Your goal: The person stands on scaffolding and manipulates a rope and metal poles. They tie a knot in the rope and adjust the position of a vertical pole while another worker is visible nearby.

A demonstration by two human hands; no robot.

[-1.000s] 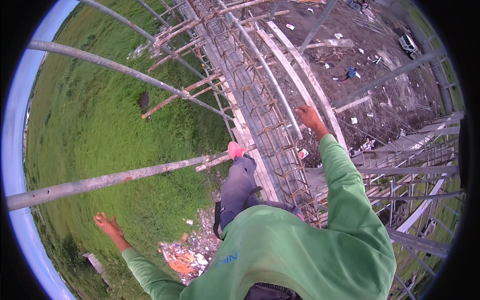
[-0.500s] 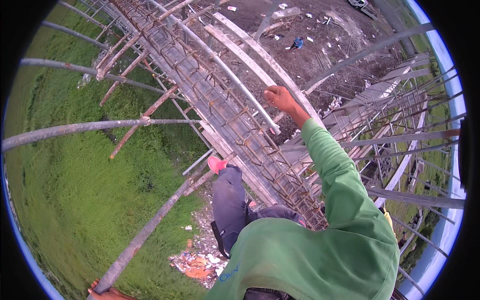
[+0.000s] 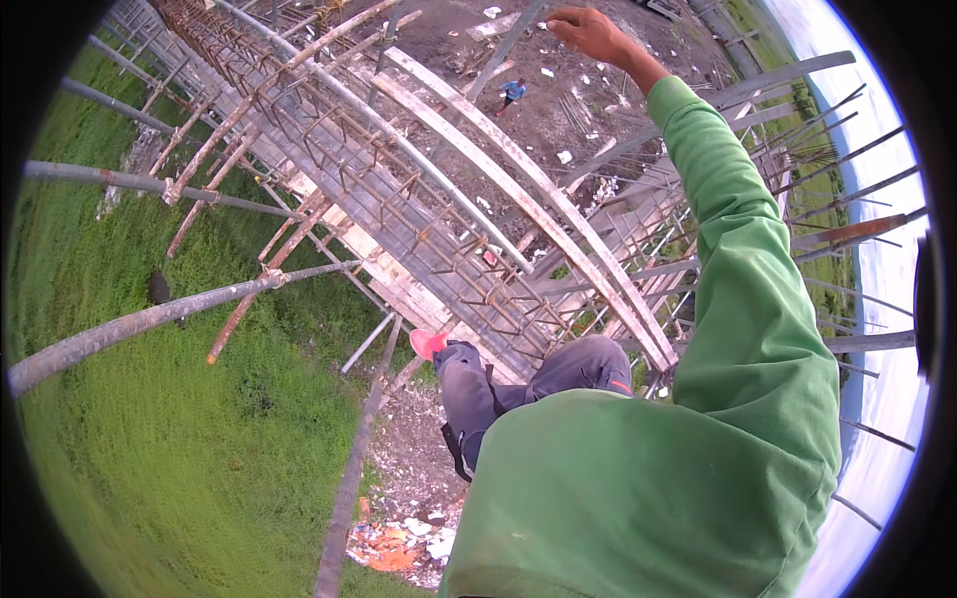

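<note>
My right hand [image 3: 596,38] is stretched out high at the top of the head view, at the end of a raised green sleeve [image 3: 713,169]. Its fingers look loosely apart, and I see nothing in them. Nearest to it is a slanting grey pole [image 3: 506,50]; hand and pole appear apart. My left hand is out of the picture. Below my arm runs a long beam cage of rusty rebar [image 3: 399,204] with wire stirrups, set over a grey formwork bed. Two pale curved-looking planks [image 3: 538,184] and a grey pipe [image 3: 439,164] lie alongside it.
My foot in a pink shoe [image 3: 429,345] is beside the formwork edge, high above grass [image 3: 199,468]. Scaffold poles [image 3: 179,311] jut out left, and another pole [image 3: 349,488] drops toward the bottom. Rubble [image 3: 399,543] lies below. A person in blue [image 3: 512,92] stands on the ground far down.
My right hand has risen up and slightly right, away from the beam. My left hand, earlier at the pole in the lower left, has left the picture. The view has shifted.
</note>
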